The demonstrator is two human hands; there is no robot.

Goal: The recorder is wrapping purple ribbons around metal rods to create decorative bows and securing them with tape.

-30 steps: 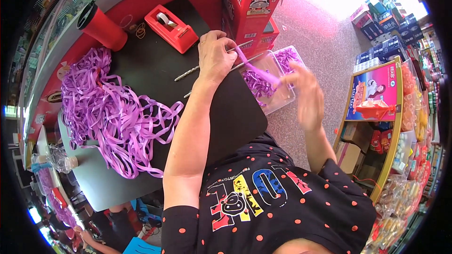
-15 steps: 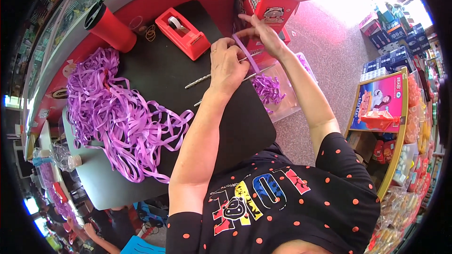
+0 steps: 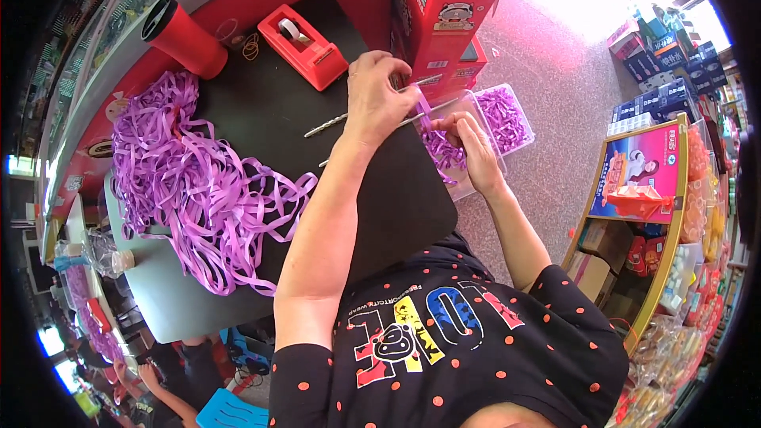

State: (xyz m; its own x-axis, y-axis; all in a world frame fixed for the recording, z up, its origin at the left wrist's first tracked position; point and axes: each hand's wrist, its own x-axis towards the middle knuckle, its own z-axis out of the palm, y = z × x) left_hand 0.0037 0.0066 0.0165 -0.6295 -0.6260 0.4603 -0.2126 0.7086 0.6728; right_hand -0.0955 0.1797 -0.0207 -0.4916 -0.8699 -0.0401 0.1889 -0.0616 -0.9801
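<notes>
My left hand (image 3: 377, 101) is over the table's right edge, thumb and fingers pinched on a purple ribbon (image 3: 423, 111). Two thin metal rods stick out past that edge; one twisted rod (image 3: 326, 125) passes under my left hand, the other (image 3: 412, 120) lies nearer me. The ribbon hangs by the rod ends. Lower and to the right, my right hand (image 3: 474, 149) has its fingers curled closed at the ribbon; its fingertips are partly hidden. Below, purple ribbon pieces (image 3: 445, 157) lie in a clear plastic box (image 3: 466, 184). A large tangle of purple ribbon (image 3: 208, 182) covers the table's left side.
A red tape dispenser (image 3: 303, 47) and a red tumbler (image 3: 186, 38) stand at the table's back. Beyond the right edge are a red carton (image 3: 456, 12) and another clear box of purple pieces (image 3: 502, 117). A display shelf (image 3: 634, 190) stands far right.
My right hand has dropped from beside the red carton to just above the clear box, its fingers closing. The ribbon strip that slanted upward now hangs lower between my hands.
</notes>
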